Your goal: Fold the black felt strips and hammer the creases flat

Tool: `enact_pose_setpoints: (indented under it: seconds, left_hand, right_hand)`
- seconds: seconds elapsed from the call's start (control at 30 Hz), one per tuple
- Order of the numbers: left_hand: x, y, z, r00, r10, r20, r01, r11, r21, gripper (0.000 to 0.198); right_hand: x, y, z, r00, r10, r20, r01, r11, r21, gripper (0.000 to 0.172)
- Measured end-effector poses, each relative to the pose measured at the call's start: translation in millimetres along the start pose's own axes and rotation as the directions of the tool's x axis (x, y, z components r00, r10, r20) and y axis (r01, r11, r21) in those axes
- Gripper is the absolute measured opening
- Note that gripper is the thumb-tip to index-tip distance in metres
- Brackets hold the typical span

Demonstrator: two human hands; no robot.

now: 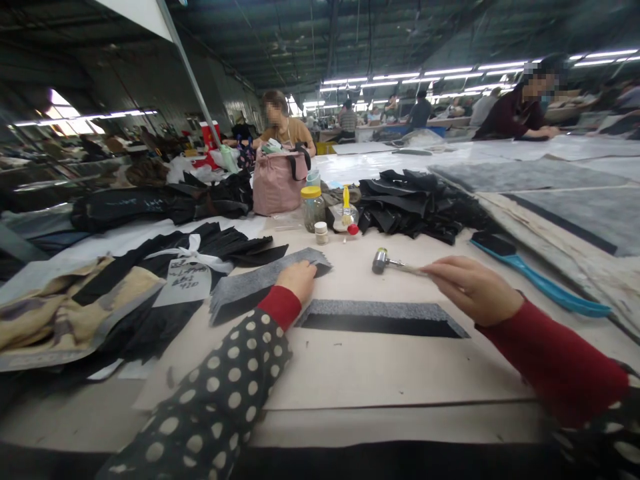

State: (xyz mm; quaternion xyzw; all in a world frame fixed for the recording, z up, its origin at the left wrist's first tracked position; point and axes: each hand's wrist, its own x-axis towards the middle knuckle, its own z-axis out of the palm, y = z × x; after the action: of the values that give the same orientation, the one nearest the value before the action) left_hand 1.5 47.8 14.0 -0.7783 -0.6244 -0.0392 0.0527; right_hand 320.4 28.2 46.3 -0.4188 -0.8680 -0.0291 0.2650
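My right hand point(473, 288) is closed around the thin handle of a small hammer point(384, 261). The hammer's metal head, with a yellowish face, is close to the pale work board point(350, 380). On the left, my left hand point(298, 280) has its fingers curled on the right end of a fanned pile of grey-and-black strips point(250, 283); my fingertips are partly hidden. Between my hands, a single grey-and-black strip point(380, 320) lies flat on the board, its grey half farther from me.
A blue-handled brush point(545, 280) lies at the right. Beyond the board stand a yellow-lidded jar point(313, 210), a small white-capped bottle point(321, 233) and a pink bag point(277, 180). Black pieces point(410, 203) are heaped behind; a tied black bundle point(130, 320) lies left. Other people sit farther back.
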Motion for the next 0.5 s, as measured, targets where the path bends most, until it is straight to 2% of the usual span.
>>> enact_pose_setpoints:
  seconds: [0.1, 0.2, 0.27, 0.33, 0.4, 0.5]
  left_hand:
    - [1, -4, 2.8, 1.000, -0.009, -0.019, 0.008, 0.999, -0.031, 0.027]
    - [2, -9, 7.3, 0.999, -0.026, -0.047, 0.022, 0.996, -0.082, 0.029]
    - [2, -13, 10.9, 0.997, -0.036, -0.065, 0.028, 0.992, -0.124, 0.031]
    - [2, -17, 14.1, 0.996, -0.043, -0.079, 0.029, 0.986, -0.165, 0.032]
    - [2, -21, 16.0, 0.995, -0.046, -0.087, 0.028, 0.980, -0.197, 0.032]
    - [0, -24, 14.8, 0.995, -0.039, -0.092, 0.017, 0.974, -0.227, 0.031]
  right_hand:
    - [21, -34, -1, 0.966, -0.143, 0.214, 0.133, 0.989, 0.061, 0.033]
    - [51, -58, 17, 0.851, -0.292, 0.436, 0.263, 0.956, 0.127, 0.032]
    - [72, -69, 38, 0.779, -0.307, 0.547, 0.302, 0.948, 0.102, 0.033]
    - [91, -78, 60, 0.738, -0.279, 0.614, 0.328, 0.944, 0.034, 0.039]
    - [105, -86, 80, 0.730, -0.237, 0.641, 0.344, 0.938, -0.046, 0.043]
    - [117, -95, 100, 0.774, -0.158, 0.613, 0.312, 0.938, -0.152, 0.039]
